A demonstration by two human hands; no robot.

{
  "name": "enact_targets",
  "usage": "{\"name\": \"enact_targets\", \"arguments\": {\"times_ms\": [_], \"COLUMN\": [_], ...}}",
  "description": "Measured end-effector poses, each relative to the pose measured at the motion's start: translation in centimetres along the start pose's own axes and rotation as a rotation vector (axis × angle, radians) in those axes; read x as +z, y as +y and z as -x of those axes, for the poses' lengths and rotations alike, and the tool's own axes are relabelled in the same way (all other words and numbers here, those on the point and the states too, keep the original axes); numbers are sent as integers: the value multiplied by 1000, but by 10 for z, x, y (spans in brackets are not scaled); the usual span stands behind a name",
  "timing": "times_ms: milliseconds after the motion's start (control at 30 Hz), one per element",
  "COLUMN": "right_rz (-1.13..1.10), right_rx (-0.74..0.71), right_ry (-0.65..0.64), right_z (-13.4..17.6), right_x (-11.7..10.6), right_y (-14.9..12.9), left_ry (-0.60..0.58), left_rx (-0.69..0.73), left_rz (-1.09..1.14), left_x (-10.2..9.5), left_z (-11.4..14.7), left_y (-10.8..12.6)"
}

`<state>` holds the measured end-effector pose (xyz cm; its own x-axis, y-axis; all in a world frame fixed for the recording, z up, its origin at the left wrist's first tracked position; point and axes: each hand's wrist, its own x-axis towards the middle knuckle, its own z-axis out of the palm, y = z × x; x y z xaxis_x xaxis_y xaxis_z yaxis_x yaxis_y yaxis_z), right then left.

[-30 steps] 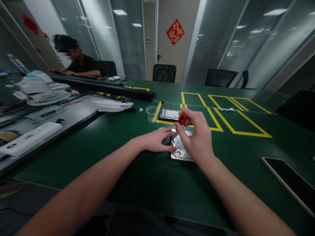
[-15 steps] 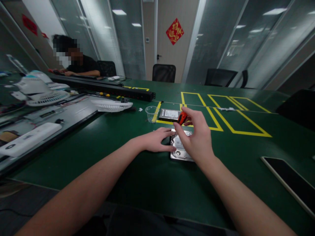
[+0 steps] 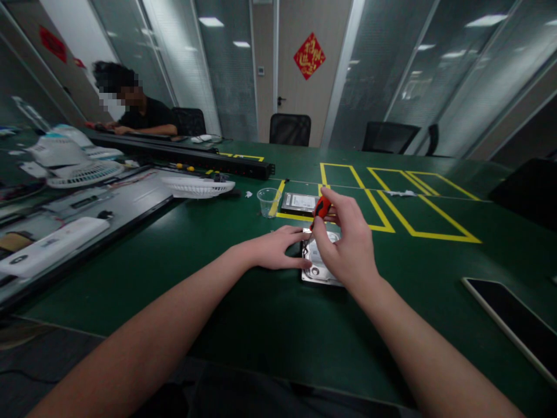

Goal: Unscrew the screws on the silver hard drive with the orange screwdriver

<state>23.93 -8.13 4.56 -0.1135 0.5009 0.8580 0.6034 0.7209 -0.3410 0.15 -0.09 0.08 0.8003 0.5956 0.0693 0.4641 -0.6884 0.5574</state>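
Observation:
A silver hard drive (image 3: pixel 322 273) lies on the green table in front of me. My left hand (image 3: pixel 281 248) rests against its left side, thumb and index finger spread apart with their tips on the drive's edge. Above the drive, my right hand (image 3: pixel 348 235) grips a screwdriver (image 3: pixel 322 206) with a red and black handle between thumb and fingers. The screwdriver is tilted, its shaft pointing down to the drive's far left part; whether the tip sits in a screw is too small to tell. My right hand hides the drive's right side.
Behind the drive lie a second hard drive (image 3: pixel 300 202) and a clear plastic cup (image 3: pixel 268 203). Fan parts (image 3: pixel 198 187), a large flat panel (image 3: pixel 126 203) and a long black bar (image 3: pixel 187 157) occupy the left. A phone (image 3: pixel 513 319) lies at right. Another person (image 3: pixel 150 116) sits far left.
The screwdriver's handle has turned slightly and my right thumb and fingers have shifted on it. My left hand and the hard drive have stayed in place.

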Motion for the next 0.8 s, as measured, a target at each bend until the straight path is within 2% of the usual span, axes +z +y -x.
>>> {"name": "enact_targets", "arguments": {"times_ms": [167, 400, 800], "right_rz": [0, -3, 5], "right_rx": [-1, -6, -9], "right_ry": [21, -21, 17], "right_z": [-1, 0, -1], "right_x": [0, -1, -3], "right_y": [1, 0, 3], "left_ry": [-6, -10, 10], "left_rx": [-11, -1, 9], "left_rz": [-8, -21, -15], "left_x": [1, 0, 1], "left_z": [0, 0, 0], "left_y": [0, -2, 2]}}
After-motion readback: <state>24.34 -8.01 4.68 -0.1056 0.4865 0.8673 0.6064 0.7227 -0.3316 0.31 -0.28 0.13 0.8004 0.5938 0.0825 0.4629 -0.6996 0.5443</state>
